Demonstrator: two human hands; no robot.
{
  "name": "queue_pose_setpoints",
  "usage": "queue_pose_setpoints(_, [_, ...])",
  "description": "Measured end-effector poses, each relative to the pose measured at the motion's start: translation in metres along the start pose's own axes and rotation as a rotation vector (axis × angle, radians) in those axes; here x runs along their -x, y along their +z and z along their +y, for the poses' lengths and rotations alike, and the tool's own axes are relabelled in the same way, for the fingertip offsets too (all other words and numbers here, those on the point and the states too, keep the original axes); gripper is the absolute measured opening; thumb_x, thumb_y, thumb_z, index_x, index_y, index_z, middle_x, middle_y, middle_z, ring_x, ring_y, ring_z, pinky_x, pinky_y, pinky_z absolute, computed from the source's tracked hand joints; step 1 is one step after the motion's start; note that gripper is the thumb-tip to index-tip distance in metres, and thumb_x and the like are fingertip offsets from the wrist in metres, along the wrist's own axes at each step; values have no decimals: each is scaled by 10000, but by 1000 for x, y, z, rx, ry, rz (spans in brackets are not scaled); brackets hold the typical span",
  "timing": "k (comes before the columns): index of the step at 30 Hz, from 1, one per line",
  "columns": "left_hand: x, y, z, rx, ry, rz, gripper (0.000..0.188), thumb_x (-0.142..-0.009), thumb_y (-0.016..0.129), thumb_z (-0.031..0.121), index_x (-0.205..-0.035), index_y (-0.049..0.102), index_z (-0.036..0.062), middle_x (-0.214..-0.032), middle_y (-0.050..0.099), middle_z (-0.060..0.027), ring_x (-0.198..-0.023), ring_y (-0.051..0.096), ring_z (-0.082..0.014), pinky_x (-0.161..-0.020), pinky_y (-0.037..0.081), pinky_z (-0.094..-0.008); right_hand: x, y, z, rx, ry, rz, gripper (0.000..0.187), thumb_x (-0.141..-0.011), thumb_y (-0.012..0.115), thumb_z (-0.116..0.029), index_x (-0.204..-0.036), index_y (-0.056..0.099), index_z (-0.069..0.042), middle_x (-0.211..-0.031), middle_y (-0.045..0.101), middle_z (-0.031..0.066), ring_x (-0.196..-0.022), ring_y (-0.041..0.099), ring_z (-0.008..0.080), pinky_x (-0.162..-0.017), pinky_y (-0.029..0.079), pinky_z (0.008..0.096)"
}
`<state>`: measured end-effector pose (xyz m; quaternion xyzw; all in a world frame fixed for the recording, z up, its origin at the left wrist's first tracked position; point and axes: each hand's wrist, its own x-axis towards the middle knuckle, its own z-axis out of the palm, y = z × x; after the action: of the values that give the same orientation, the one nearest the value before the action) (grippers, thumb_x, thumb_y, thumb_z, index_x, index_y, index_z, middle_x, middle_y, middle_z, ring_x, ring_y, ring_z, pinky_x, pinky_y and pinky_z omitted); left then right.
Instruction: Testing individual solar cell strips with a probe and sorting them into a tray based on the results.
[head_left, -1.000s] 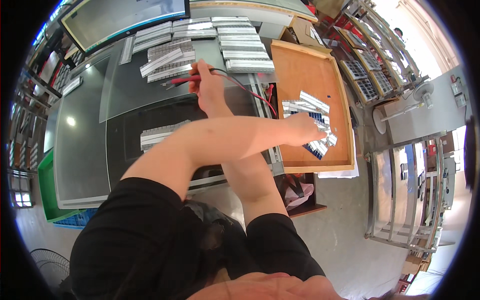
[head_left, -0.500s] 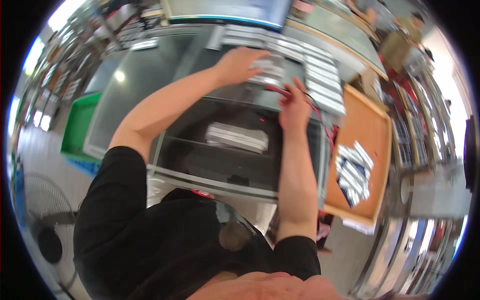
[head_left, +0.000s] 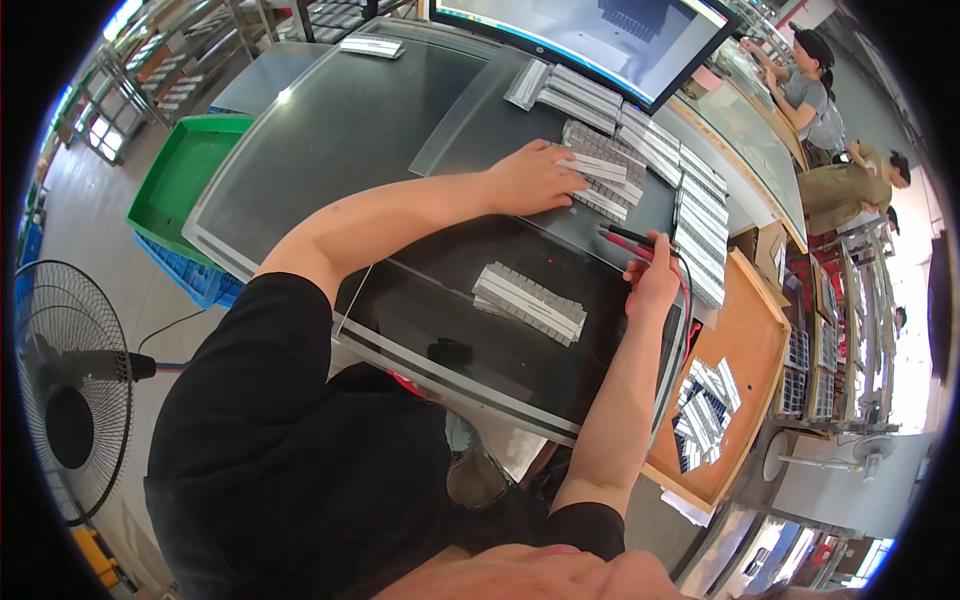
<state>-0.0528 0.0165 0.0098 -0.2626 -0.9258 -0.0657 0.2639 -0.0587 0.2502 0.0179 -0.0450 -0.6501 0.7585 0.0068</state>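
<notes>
At the far middle of the worktable, my left hand (head_left: 536,180) has its fingers closed over the near-left end of a grey-and-white segmented strip (head_left: 600,166), which lies on a loose pile of similar strips. To the right, my right hand (head_left: 652,276) grips a pair of test probes (head_left: 626,240), one red and one black, their tips pointing left toward the pile. Their leads run down past the wrist. Nearer me, a small stack of strips (head_left: 528,302) rests on the dark glass panel (head_left: 420,305), touched by neither hand.
Rows of strips (head_left: 702,235) line the table's right and far sides, below a monitor (head_left: 590,40). An orange tray (head_left: 745,420) at right holds scattered strips. A green crate (head_left: 185,180) and a fan (head_left: 75,395) stand left. Other people work at far right.
My view has tilted and turned, so the table sits lower and further right in it. My left hand remains at the strip pile; my right hand still holds the probes.
</notes>
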Motion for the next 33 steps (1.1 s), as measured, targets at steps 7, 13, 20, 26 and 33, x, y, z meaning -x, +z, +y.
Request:
queue_pose_setpoints(7, [26,-14,24,98,119,-101,270,-802,521,257,-1046,533,142,-1071,535,46,-1060,430,-142,-834,324,-325,1,0,-6,-128,-6,40,279,-855,475,-312,-880,511,-37,-640,509,43,-468,496,110,-393,413,220])
queue_pose_setpoints(13, [38,-24,32,154,96,-150,284,-818,503,255,-1075,519,136,-1087,527,29,-1059,437,-158,-856,310,-321,4,4,-6,-140,-5,40,274,-853,479,-308,-871,498,-35,-646,510,50,-478,509,127,-409,425,225])
queue_pose_setpoints(20, [41,-27,32,201,-7,-146,349,-802,530,234,-1129,476,126,-1111,514,-9,-1078,434,-177,-894,292,-344,5,6,-4,-58,-31,-26,288,-855,488,-314,-887,493,-28,-680,514,57,-503,522,129,-426,431,228])
queue_pose_setpoints(26, [45,-20,28,192,-120,-111,410,-797,538,230,-1177,433,115,-1107,514,-83,-1127,409,-207,-911,284,-361,5,10,-3,-19,-19,-106,301,-859,486,-313,-922,493,-19,-717,515,66,-521,534,141,-452,443,236])
queue_pose_setpoints(33, [47,-21,25,214,-139,-96,397,-810,518,226,-1179,430,107,-1072,534,-100,-1107,426,-216,-916,279,-371,4,8,0,15,-1,-177,290,-867,475,-291,-931,498,-9,-737,534,83,-576,577,166,-488,475,244])
